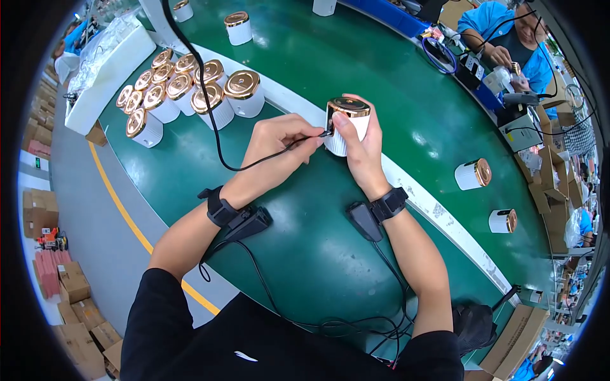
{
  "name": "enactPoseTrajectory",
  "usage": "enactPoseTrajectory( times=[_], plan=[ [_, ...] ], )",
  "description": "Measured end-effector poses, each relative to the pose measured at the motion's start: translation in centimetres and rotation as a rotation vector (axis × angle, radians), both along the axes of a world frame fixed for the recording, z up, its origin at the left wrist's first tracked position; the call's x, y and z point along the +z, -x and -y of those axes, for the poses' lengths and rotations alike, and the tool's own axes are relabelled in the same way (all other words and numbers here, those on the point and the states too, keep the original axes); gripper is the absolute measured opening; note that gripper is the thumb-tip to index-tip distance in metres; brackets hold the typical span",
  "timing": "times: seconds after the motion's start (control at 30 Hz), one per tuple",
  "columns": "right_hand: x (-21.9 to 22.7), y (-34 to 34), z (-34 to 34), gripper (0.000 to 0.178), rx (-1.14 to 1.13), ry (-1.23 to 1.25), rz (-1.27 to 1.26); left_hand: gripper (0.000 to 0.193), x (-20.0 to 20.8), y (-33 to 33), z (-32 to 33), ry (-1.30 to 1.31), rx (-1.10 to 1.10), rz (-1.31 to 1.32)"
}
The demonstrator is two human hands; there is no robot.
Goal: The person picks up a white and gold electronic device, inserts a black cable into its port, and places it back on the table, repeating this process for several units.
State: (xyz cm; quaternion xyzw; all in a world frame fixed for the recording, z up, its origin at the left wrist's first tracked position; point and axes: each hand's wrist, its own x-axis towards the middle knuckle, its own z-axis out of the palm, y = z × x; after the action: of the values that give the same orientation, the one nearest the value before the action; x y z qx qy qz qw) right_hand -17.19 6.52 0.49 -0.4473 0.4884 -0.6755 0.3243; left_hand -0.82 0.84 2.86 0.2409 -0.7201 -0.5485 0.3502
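Observation:
A white ribbed cylinder with a shiny rose-gold top point(349, 108) is held upright in my right hand point(366, 151), thumb across its near side and fingers round the back. My left hand point(279, 147) pinches the end of a black cable point(219, 143) against a dark patch on the cylinder's left side. Whether the plug sits inside a socket there, I cannot tell. From my left hand the cable loops left and rises past the top of the view. Several like cylinders point(155, 101) stand grouped on the green table to the left of my hands.
A pale rail point(438, 219) divides the green table from a green belt point(406, 95) bearing more cylinders, two lying on the right point(473, 174). A white foam box point(105, 89) stands far left. Cables point(356, 325) coil near my body. A co-worker in blue point(492, 28) sits across.

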Motion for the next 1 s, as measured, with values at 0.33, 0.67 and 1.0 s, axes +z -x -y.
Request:
enactPoseTrajectory(
  times=[0.33, 0.67, 1.0],
  plan=[
    [-0.5, -0.4, -0.3, 0.049, -0.022, 0.006, -0.035, 0.007, 0.0, 0.1, 0.2, 0.087, -0.094, -0.046],
    [0.0, 0.0, -0.7, 0.044, 0.007, -0.007, -0.001, 0.010, -0.1, 0.5, -0.8, -0.048, -0.076, -0.071],
    [0.1, 0.2, -0.6, 0.044, 0.027, -0.049, -0.072, 0.011, 0.0, 0.3, -0.6, -0.229, -0.103, -0.033]
  ],
)
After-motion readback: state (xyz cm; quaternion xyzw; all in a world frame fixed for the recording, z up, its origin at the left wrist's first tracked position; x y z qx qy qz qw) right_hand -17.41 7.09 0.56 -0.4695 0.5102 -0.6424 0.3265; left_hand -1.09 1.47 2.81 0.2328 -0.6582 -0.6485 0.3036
